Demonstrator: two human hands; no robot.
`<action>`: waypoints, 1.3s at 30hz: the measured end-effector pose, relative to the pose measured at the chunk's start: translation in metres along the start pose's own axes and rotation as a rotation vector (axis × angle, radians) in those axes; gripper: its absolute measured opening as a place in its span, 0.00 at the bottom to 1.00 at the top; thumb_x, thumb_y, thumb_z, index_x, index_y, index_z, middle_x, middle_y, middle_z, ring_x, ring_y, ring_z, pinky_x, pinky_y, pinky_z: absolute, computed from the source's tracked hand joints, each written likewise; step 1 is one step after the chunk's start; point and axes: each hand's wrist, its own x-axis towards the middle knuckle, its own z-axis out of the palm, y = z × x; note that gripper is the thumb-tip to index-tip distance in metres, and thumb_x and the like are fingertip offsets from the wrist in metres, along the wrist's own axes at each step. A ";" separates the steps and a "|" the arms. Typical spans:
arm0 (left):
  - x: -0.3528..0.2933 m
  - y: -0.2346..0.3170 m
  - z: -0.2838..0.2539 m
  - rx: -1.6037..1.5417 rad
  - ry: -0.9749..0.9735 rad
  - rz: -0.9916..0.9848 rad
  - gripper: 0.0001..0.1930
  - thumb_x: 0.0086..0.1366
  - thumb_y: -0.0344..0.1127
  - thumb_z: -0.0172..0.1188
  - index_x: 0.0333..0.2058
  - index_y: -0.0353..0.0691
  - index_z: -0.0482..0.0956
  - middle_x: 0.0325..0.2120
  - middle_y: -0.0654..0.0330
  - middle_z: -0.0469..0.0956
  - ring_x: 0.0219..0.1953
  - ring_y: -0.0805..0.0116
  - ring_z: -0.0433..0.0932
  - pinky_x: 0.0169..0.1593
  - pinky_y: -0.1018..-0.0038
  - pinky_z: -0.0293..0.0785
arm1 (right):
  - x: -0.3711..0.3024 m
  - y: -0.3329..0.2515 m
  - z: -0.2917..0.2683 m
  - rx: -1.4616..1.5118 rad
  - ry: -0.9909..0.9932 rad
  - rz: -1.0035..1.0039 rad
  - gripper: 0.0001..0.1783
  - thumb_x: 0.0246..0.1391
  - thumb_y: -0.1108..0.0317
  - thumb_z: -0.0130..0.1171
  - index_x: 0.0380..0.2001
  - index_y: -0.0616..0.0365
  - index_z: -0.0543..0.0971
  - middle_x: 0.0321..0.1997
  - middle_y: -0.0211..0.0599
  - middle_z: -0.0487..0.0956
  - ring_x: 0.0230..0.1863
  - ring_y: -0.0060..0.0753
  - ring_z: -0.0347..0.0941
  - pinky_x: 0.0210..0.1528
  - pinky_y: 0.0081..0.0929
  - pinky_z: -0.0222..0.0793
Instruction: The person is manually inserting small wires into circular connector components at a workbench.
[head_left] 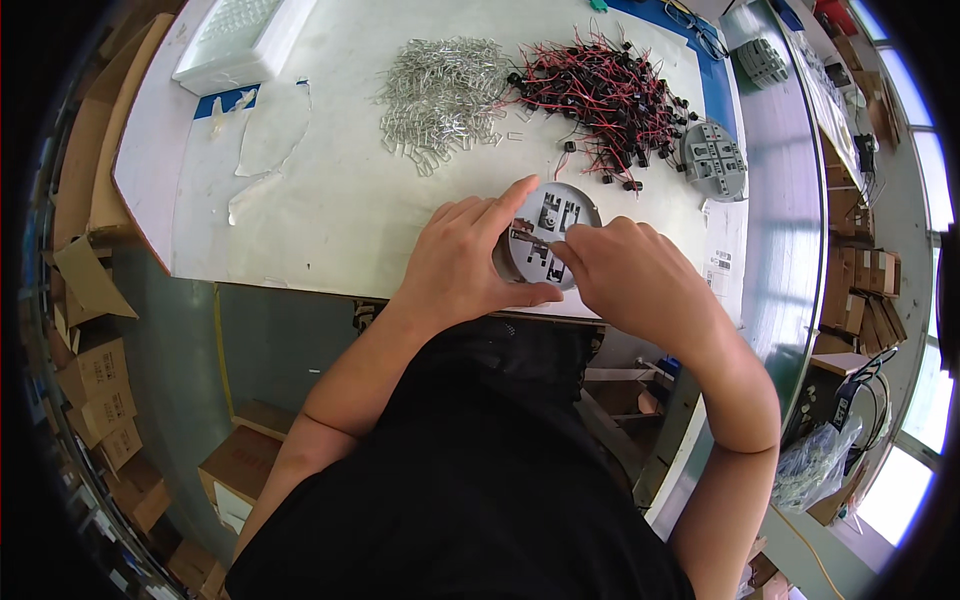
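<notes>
Steadiness is best kept by the fingers of the left hand (455, 255), clasped round the slotted grey disc (553, 228) at the desk's (330, 220) near edge. Whether anything is gripped by the right hand (630, 272), curled over it, cannot be told.

A light-grey, round, thick plate with a hard-looking face (561, 231) sits just right of and above the frame's centre, its worked side turned up toward the camera. Dark rectangular recesses and small blocky fittings cover that face in groups; the plate's right and lower-left margins are partly hidden. A slim, brownish and metallic piece (528, 237) crosses its left middle — too small and covered to identify.
</notes>
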 end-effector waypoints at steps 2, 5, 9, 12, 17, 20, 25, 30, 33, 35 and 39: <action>-0.001 -0.002 0.002 0.008 0.010 0.009 0.60 0.41 0.64 0.85 0.71 0.42 0.71 0.34 0.57 0.80 0.37 0.56 0.80 0.51 0.59 0.74 | -0.001 0.001 0.002 -0.009 0.003 -0.002 0.14 0.69 0.62 0.58 0.33 0.59 0.85 0.27 0.54 0.82 0.31 0.62 0.82 0.36 0.54 0.77; 0.002 0.001 -0.002 0.014 -0.011 0.015 0.60 0.43 0.63 0.84 0.71 0.41 0.70 0.35 0.56 0.81 0.39 0.56 0.81 0.52 0.58 0.75 | -0.002 0.005 0.005 -0.033 0.016 0.000 0.16 0.70 0.60 0.59 0.31 0.59 0.82 0.25 0.54 0.80 0.30 0.65 0.79 0.36 0.57 0.75; 0.002 -0.004 -0.017 -0.105 -0.094 -0.009 0.53 0.50 0.55 0.83 0.71 0.39 0.69 0.39 0.54 0.84 0.43 0.56 0.83 0.53 0.59 0.77 | -0.002 0.018 0.016 0.004 0.036 0.053 0.16 0.70 0.59 0.59 0.32 0.60 0.81 0.28 0.55 0.81 0.32 0.65 0.79 0.36 0.57 0.75; 0.001 -0.019 -0.026 -0.371 -0.186 -0.021 0.45 0.54 0.44 0.83 0.68 0.38 0.73 0.41 0.54 0.84 0.45 0.57 0.84 0.52 0.63 0.78 | -0.010 0.045 0.040 0.300 0.244 -0.202 0.12 0.64 0.60 0.67 0.37 0.58 0.82 0.32 0.50 0.82 0.31 0.62 0.80 0.35 0.55 0.76; 0.002 -0.022 0.000 -0.455 -0.069 -0.131 0.21 0.65 0.24 0.69 0.57 0.36 0.81 0.38 0.56 0.79 0.39 0.65 0.82 0.43 0.72 0.77 | -0.017 0.014 0.104 0.347 0.828 -0.247 0.20 0.51 0.65 0.78 0.47 0.54 0.84 0.35 0.41 0.82 0.29 0.49 0.80 0.33 0.39 0.79; 0.007 0.002 -0.001 -0.329 -0.010 -0.005 0.16 0.69 0.22 0.63 0.54 0.35 0.83 0.35 0.57 0.77 0.35 0.68 0.80 0.40 0.73 0.76 | -0.021 0.022 0.109 0.288 1.161 -0.083 0.23 0.50 0.71 0.78 0.51 0.54 0.84 0.35 0.38 0.83 0.28 0.36 0.81 0.30 0.28 0.77; -0.004 0.016 -0.012 -0.229 0.010 -0.102 0.13 0.74 0.22 0.58 0.53 0.35 0.83 0.35 0.59 0.76 0.32 0.72 0.78 0.37 0.75 0.75 | -0.079 0.232 0.049 0.361 1.648 0.462 0.22 0.68 0.64 0.68 0.61 0.59 0.81 0.29 0.27 0.78 0.22 0.18 0.66 0.23 0.25 0.63; -0.013 -0.013 -0.013 -0.456 -0.013 -0.187 0.12 0.75 0.22 0.59 0.53 0.35 0.84 0.38 0.60 0.78 0.33 0.74 0.78 0.39 0.78 0.76 | -0.228 0.498 0.109 0.544 1.385 1.194 0.27 0.64 0.50 0.68 0.55 0.61 0.84 0.35 0.41 0.86 0.35 0.37 0.82 0.39 0.37 0.77; -0.013 -0.013 -0.007 -0.503 0.066 -0.144 0.11 0.73 0.23 0.61 0.52 0.35 0.85 0.38 0.61 0.79 0.32 0.73 0.78 0.39 0.78 0.77 | -0.210 0.477 0.106 -0.102 1.278 1.411 0.21 0.64 0.53 0.64 0.44 0.63 0.87 0.37 0.50 0.88 0.39 0.52 0.85 0.42 0.43 0.78; -0.017 -0.009 -0.008 -0.508 0.120 -0.135 0.11 0.73 0.23 0.63 0.52 0.35 0.85 0.38 0.61 0.79 0.32 0.73 0.79 0.39 0.78 0.77 | -0.138 0.383 0.058 0.121 1.319 0.968 0.17 0.65 0.57 0.64 0.37 0.62 0.87 0.35 0.50 0.87 0.37 0.48 0.85 0.40 0.42 0.78; -0.007 0.005 0.000 -0.388 0.082 -0.082 0.10 0.70 0.26 0.67 0.49 0.35 0.87 0.35 0.59 0.82 0.31 0.72 0.79 0.40 0.77 0.78 | -0.031 0.194 0.018 0.487 0.824 0.432 0.16 0.61 0.61 0.71 0.47 0.59 0.86 0.29 0.42 0.84 0.29 0.32 0.78 0.37 0.33 0.75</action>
